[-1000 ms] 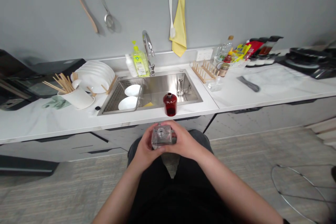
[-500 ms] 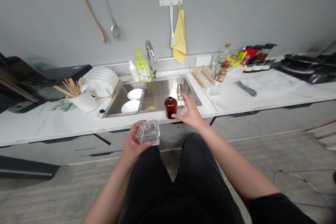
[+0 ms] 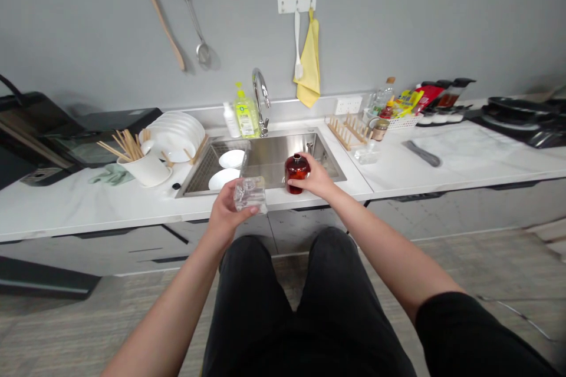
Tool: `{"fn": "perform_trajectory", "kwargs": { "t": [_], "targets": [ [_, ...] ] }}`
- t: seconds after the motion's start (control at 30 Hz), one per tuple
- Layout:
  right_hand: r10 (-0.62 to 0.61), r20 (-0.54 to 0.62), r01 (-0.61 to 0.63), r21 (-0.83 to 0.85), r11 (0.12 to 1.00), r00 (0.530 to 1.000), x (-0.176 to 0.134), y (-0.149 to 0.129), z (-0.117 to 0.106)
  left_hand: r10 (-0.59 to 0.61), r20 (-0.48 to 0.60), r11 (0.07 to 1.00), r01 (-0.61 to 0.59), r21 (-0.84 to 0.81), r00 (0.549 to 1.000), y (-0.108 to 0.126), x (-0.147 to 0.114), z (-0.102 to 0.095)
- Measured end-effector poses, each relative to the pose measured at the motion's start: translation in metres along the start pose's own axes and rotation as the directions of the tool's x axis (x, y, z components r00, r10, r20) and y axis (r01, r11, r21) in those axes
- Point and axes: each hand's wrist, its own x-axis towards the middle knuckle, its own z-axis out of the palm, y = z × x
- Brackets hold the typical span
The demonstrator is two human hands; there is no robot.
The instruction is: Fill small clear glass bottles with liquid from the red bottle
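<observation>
My left hand (image 3: 226, 207) is closed around a clear, square-sided container (image 3: 250, 194) with a round feature on top, lifted in front of the counter edge. To its right, an upright dark red-brown bottle (image 3: 296, 174) with a short open neck is at the front rim of the sink (image 3: 274, 144). My right hand (image 3: 316, 178) is wrapped about this bottle from the right, thumb across its front and fingers behind it. Those far fingers are partly hidden.
White bowls (image 3: 224, 178) sit in the sink's left rack, below the faucet (image 3: 260, 94). Leftward stand a white holder of chopsticks (image 3: 150, 169) and stacked plates (image 3: 181, 126). On the right are a wooden rack (image 3: 347, 132), a clear piece (image 3: 367, 155), a jar (image 3: 380, 129) and grey tongs-like utensil (image 3: 422, 153).
My right hand has gone from spread beside the red-brown bottle to closed around it. My left hand has raised the clear container toward the counter. The view has shifted slightly left.
</observation>
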Motion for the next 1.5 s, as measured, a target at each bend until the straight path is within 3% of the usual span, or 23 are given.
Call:
{"fn": "perform_trajectory", "kwargs": {
  "t": [0.17,0.37,0.5,0.6,0.77,0.97,1.5],
  "targets": [
    [-0.051,0.017,0.050,0.056,0.997,0.999,0.040,0.005,-0.018,0.043,0.085,0.999,-0.041,-0.036,0.995,-0.019,0.061,0.003],
    [-0.079,0.136,0.060,0.138,0.989,0.988,0.101,0.034,-0.027,0.021,0.161,0.999,-0.013,-0.050,0.987,-0.051,0.151,0.009],
    [-0.106,0.153,0.083,0.149,0.985,0.982,0.141,0.069,-0.015,0.009,0.168,0.996,0.007,-0.090,0.986,-0.077,0.211,0.014],
    [-0.098,0.143,0.075,0.163,0.984,0.985,0.167,0.101,0.001,-0.070,0.181,0.982,0.100,-0.159,0.981,-0.101,0.251,0.016],
    [-0.029,0.158,-0.005,0.205,0.979,0.987,0.185,0.147,0.022,-0.165,0.206,0.945,0.214,-0.248,0.965,-0.145,0.300,0.018],
    [-0.051,0.195,0.014,0.187,0.982,0.979,0.185,0.171,0.028,-0.161,0.253,0.948,0.221,-0.231,0.954,-0.170,0.317,0.016],
    [-0.101,0.173,0.076,0.144,0.987,0.980,0.183,0.171,0.026,-0.112,0.206,0.956,0.162,-0.245,0.972,-0.177,0.315,0.003]
  ]
}}
